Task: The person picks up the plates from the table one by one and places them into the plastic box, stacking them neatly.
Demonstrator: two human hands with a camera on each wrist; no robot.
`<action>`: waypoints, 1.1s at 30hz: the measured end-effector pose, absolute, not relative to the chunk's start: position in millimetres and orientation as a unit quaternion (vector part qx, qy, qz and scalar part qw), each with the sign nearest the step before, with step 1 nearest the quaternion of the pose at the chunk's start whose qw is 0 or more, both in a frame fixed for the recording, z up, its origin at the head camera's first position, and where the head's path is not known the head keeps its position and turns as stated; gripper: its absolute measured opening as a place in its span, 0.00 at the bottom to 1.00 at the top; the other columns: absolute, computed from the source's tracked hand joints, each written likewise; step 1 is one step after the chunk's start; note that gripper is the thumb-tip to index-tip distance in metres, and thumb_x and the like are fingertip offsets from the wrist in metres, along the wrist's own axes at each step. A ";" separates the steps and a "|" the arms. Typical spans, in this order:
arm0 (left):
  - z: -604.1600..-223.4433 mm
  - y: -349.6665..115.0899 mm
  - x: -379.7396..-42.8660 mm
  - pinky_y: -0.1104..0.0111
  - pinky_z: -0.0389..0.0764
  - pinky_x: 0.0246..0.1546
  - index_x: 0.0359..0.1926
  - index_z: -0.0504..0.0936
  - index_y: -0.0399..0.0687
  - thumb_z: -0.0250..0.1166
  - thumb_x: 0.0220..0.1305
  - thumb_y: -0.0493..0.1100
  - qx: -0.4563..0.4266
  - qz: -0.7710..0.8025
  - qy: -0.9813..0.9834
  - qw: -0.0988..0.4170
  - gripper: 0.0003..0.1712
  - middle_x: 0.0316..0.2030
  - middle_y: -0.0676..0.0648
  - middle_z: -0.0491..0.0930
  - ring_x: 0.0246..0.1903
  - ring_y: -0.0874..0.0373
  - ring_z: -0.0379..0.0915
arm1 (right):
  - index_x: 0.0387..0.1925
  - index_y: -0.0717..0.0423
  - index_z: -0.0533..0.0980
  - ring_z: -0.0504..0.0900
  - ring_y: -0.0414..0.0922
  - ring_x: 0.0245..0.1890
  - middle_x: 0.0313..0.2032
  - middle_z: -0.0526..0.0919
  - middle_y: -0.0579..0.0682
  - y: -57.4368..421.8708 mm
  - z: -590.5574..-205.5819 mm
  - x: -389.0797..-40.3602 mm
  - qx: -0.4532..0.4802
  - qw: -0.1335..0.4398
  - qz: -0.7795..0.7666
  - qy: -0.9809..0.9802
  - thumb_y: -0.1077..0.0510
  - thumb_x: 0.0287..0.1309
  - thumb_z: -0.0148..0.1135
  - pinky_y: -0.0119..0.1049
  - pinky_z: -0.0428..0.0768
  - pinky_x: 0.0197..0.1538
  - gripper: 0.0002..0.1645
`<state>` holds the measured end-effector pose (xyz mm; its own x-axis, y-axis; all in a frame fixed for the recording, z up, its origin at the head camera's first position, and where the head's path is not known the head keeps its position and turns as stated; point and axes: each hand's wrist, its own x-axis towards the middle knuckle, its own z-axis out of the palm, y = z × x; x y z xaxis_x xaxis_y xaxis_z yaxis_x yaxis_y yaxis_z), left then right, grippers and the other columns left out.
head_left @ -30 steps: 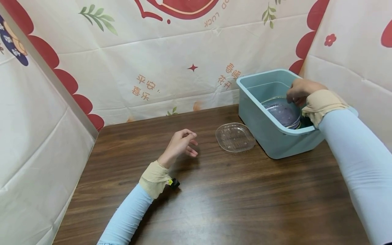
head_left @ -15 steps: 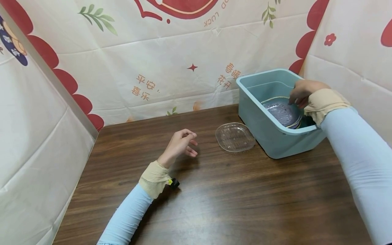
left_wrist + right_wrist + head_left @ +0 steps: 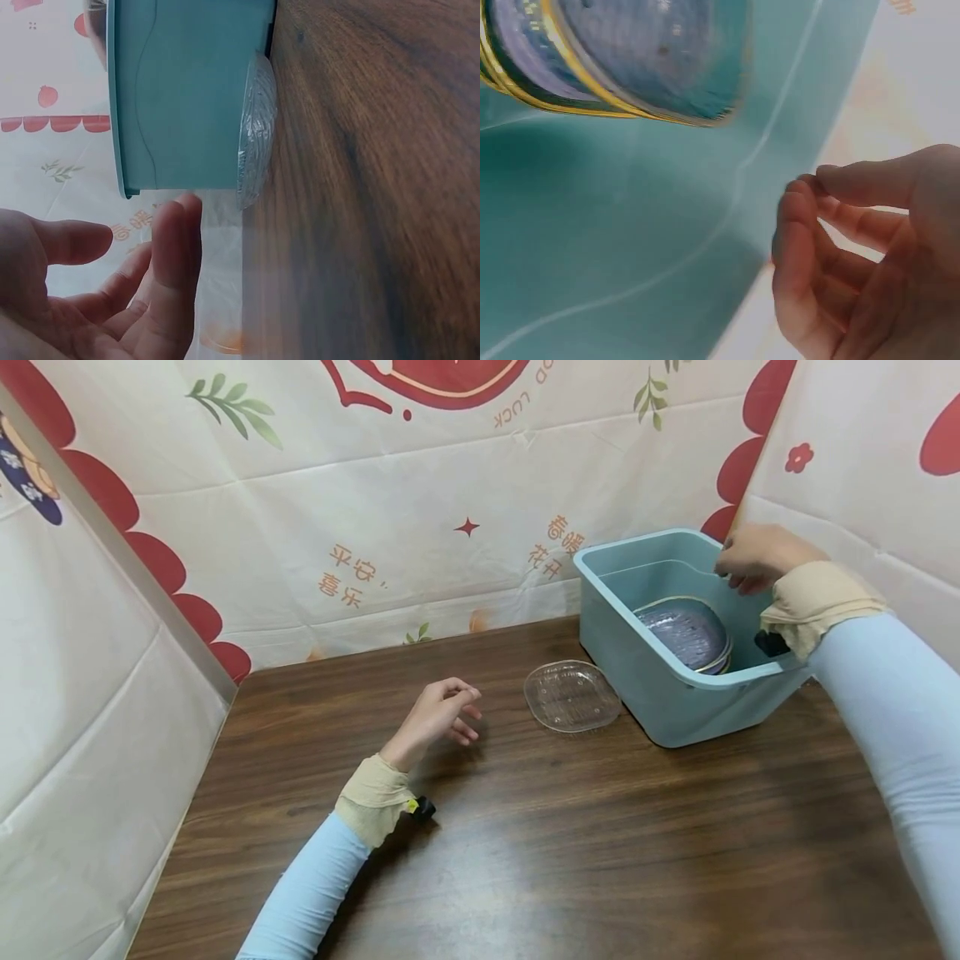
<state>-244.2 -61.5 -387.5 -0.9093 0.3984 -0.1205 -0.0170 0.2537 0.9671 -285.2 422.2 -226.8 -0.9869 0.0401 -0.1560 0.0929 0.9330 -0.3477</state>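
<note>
My right hand (image 3: 765, 557) is over the right rim of a light blue plastic bin (image 3: 637, 668), its fingers loosely curled and holding nothing. Inside the bin lies a small stack of bluish-purple dishes with gold rims (image 3: 686, 631). In the right wrist view these dishes (image 3: 652, 52) are apart from my fingertips, and a clear edge shows at the end of the stack. A clear, ribbed plastic dish (image 3: 572, 696) lies on the table right beside the bin. To its left my left hand (image 3: 435, 722) is relaxed, bare of any object, fingers slightly bent.
The dark wooden table (image 3: 540, 843) meets a white printed cloth (image 3: 420, 493) at the back. More cloth hangs at both sides. The bin stands at the back right corner, close to the right-hand cloth.
My right hand has risen and shifted right, away from the dishes in the bin, which now show more fully. The left hand and the clear dish have stayed put.
</note>
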 end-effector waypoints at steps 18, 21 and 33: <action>-382.1 -68.9 -249.7 0.61 0.90 0.28 0.52 0.80 0.41 0.56 0.78 0.48 0.125 0.601 0.773 0.160 0.15 0.48 0.25 0.83 0.23 0.55 0.85 | 0.49 0.67 0.80 0.85 0.49 0.25 0.32 0.87 0.64 339.1 -168.1 -241.5 -0.079 -0.107 -0.090 0.987 0.54 0.70 0.58 0.41 0.87 0.29 0.19; -381.2 -70.9 -249.7 0.58 0.91 0.30 0.52 0.80 0.41 0.56 0.79 0.48 0.127 0.601 0.773 0.156 0.16 0.48 0.26 0.83 0.23 0.54 0.86 | 0.50 0.65 0.80 0.86 0.48 0.26 0.33 0.87 0.63 307.9 -167.1 -238.0 -0.106 -0.096 -0.076 0.987 0.55 0.71 0.57 0.41 0.85 0.28 0.18; -370.2 -79.2 -251.1 0.51 0.92 0.34 0.52 0.80 0.42 0.56 0.78 0.48 0.124 0.600 0.778 0.138 0.15 0.43 0.31 0.85 0.27 0.47 0.87 | 0.45 0.51 0.83 0.81 0.44 0.23 0.20 0.84 0.47 214.0 -185.4 -215.6 -0.163 -0.039 -0.062 0.984 0.49 0.72 0.58 0.38 0.75 0.28 0.13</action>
<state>-251.1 -79.2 -370.2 -0.9309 0.3594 -0.0657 0.0279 0.2494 0.9680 -215.6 214.0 -185.4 -0.9435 -0.3167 0.0973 -0.3264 0.9388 -0.1100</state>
